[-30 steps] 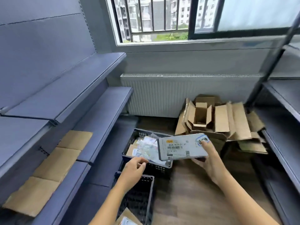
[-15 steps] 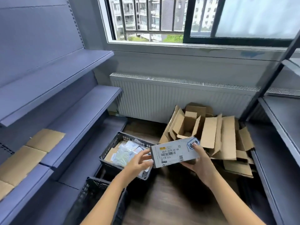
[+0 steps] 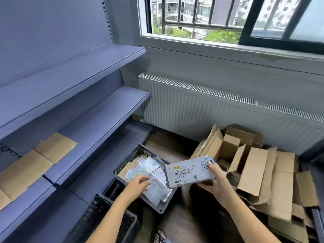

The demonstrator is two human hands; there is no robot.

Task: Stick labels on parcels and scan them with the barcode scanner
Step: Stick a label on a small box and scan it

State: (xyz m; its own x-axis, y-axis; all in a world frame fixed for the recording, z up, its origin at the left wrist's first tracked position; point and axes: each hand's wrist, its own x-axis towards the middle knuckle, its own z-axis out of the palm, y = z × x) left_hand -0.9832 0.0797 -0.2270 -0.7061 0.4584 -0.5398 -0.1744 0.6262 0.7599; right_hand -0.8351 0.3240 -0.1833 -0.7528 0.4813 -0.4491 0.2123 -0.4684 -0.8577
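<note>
My right hand grips a flat grey parcel by its right end, thumb on top beside a round blue-rimmed sticker. A barcode label faces up on the parcel. To its left, my left hand hovers with loosely curled fingers over a black plastic crate filled with several white and clear bagged parcels. Whether the fingertips touch those bags I cannot tell. No barcode scanner is in sight.
Blue-grey metal shelves run along the left, with flat cardboard sheets on a lower one. A second black crate stands near my left arm. Opened cardboard boxes are piled at the right, below a white radiator.
My left hand has let go of the parcel's left edge and dropped over the crate of bags. The right hand still holds the parcel. The camera has shifted.
</note>
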